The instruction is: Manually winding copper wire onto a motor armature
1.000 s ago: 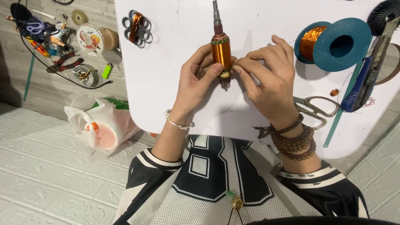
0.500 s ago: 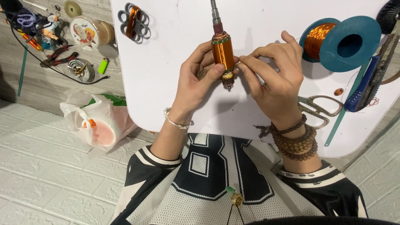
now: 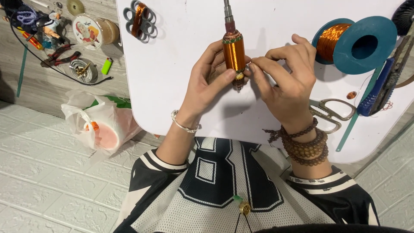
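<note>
- Copper-wound armature (image 3: pixel 234 54) is held upright over white table (image 3: pixel 181 99), gripped by left hand (image 3: pixel 210 82).
- Its lower end is pinched by right hand (image 3: pixel 288 80), probably w/ a fine wire.
- Winding looks mostly done; end finishing left. Wire spool (image 3: pixel 355 43) stands nearby.

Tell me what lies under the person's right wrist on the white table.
Under the right hand and its beaded wrist, metal scissors lie on the white table. Their handles show; the blades are covered by the wrist.
</note>
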